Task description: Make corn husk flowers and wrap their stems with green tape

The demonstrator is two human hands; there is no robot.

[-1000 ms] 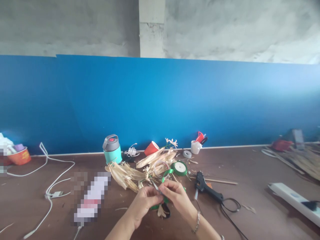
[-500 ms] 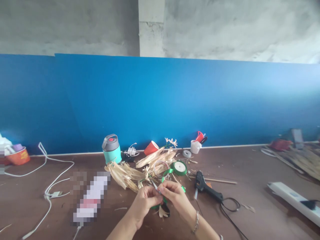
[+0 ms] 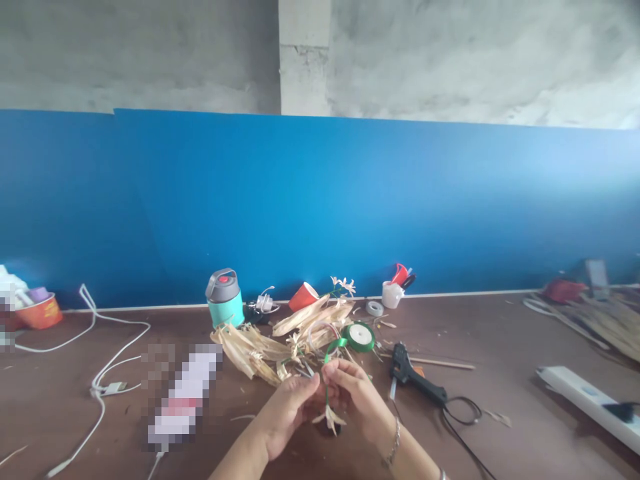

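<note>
A cream flower (image 3: 330, 420) with thin pointed petals hangs head down between my hands on a green stem (image 3: 327, 393). My right hand (image 3: 353, 390) pinches the upper end of that stem, where a green ribbon reaches it. Close on the stem's other side, my left hand (image 3: 295, 407) has its thumb over curled fingers; what they hold, if anything, is hidden. Just beyond the hands lies a green ribbon spool (image 3: 360, 337) with a white centre. Dry, pale husks (image 3: 250, 353) are heaped to its left. Behind the flower is a small dark thing, mostly covered.
A black glue gun (image 3: 417, 378) lies right of my hands, its cord running forward. Along the blue partition (image 3: 320, 200) stand a turquoise flask (image 3: 225, 308), a tipped orange cup (image 3: 301, 297) and a white cup (image 3: 392, 294). White cables (image 3: 120, 325) are at left, a power strip (image 3: 585, 403) at right.
The flower has come up between my hands, its green stem now showing above it. My fingertips have moved slightly apart, and the left thumb points upward.
</note>
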